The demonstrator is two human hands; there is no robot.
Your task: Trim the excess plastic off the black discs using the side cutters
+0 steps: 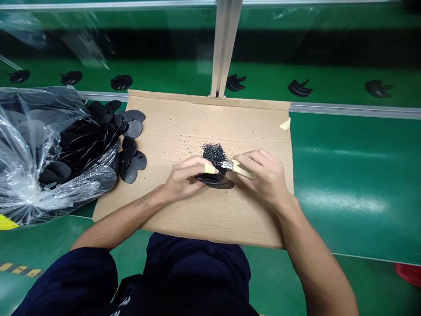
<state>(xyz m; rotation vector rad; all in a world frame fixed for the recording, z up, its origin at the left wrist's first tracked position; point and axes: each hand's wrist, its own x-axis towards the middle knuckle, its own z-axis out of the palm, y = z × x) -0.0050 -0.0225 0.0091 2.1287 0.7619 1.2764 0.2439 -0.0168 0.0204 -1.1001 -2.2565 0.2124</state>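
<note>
My left hand (188, 177) is closed on a thin black disc (210, 177), its thumb wrapped in yellow tape. In my right hand (265, 173) is a pair of side cutters (241, 170) with cream handles. Their metal jaws reach to the disc's edge beside my left thumb; whether they touch it I cannot tell. Behind the jaws lies a heap of small black clippings (213, 152). Another dark oval disc (225, 183) shows just below the hands. Everything here is over a cardboard sheet (197, 215).
A clear plastic bag (29, 175) full of black discs stands at the left. Loose discs (133, 128) spill onto the cardboard's left side. Beyond a metal post (225, 48), several black curved parts (300, 88) lie on a green surface. A yellow tape piece (285, 124) sticks near the cardboard's right corner.
</note>
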